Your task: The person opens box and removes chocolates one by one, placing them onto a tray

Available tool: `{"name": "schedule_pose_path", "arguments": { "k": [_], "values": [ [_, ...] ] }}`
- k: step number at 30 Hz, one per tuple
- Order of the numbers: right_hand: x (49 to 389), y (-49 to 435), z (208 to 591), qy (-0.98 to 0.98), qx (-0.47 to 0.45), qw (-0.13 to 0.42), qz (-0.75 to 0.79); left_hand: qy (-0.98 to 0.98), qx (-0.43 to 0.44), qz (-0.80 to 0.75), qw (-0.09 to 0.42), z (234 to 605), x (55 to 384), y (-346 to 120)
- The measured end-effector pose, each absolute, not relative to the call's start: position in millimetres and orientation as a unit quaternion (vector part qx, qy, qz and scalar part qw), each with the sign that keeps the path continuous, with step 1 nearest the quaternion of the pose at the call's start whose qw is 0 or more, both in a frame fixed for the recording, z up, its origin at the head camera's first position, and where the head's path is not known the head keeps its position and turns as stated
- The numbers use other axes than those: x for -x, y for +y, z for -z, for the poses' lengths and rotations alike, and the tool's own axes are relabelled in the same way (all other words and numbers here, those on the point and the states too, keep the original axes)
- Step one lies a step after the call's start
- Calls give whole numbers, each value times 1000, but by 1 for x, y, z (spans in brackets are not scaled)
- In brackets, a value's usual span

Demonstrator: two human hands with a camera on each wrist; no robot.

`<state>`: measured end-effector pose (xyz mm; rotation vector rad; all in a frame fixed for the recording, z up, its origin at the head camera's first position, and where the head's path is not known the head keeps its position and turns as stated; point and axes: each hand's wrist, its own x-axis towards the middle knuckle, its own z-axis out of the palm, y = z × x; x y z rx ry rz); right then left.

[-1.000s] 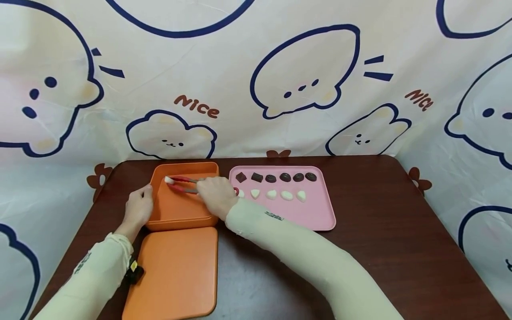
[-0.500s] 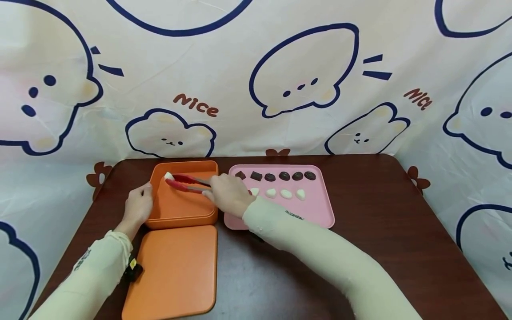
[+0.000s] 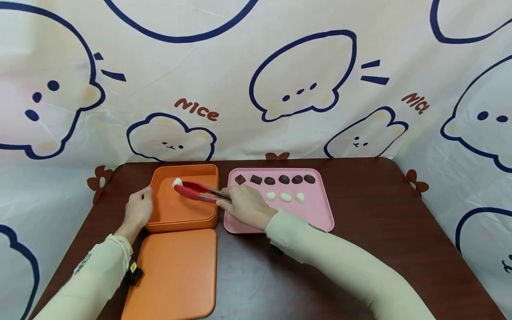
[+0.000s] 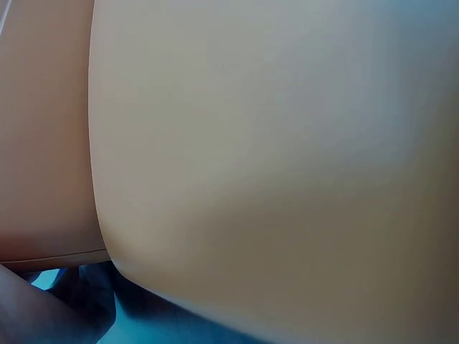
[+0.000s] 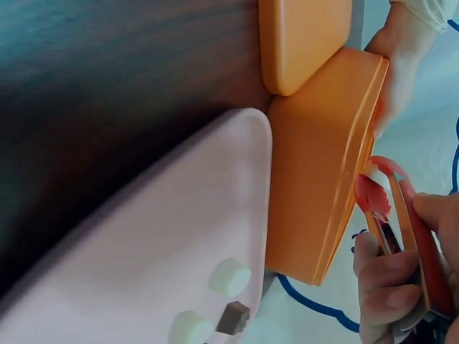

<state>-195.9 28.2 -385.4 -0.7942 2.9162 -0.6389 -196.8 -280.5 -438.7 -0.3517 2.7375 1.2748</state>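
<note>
My right hand [image 3: 248, 205] holds red-tipped tongs [image 3: 198, 192], reaching left across the pink tray. Between the tong tips sits a small white piece, probably white chocolate [image 3: 177, 182], above the orange box [image 3: 182, 223]. In the right wrist view the tong heads [image 5: 373, 197] are near the box rim and fingers curl round the handles. My left hand [image 3: 138, 208] grips the left wall of the box; its far fingers are hidden. On the pink tray [image 3: 298, 220] lie a row of dark chocolates [image 3: 284, 179] and white pieces [image 3: 286, 197], some hidden by my right hand.
An orange lid [image 3: 176, 271] lies flat in front of the box, filling most of the left wrist view [image 4: 272, 143]. The pink tray stands close to the box's right side. A patterned cloth [image 3: 232, 133] rises behind the dark brown table [image 3: 380, 222].
My right hand has drawn back to the right with the tongs, now covering more of the tray. The white piece has shifted slightly right, still at the tips. My left hand stays on the box.
</note>
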Motion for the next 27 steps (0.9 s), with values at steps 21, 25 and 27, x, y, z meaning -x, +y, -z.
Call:
{"name": "schedule_pose_path", "arguments": {
  "k": [21, 25, 27],
  "values": [
    [170, 89, 392, 934, 231, 14, 271, 897, 127, -420, 50, 439, 196, -278],
    [166, 104, 393, 938, 220, 4, 269, 897, 128, -421, 50, 438, 196, -278],
    [164, 112, 394, 939, 212, 4, 271, 898, 126, -418, 48, 439, 196, -278]
  ]
}}
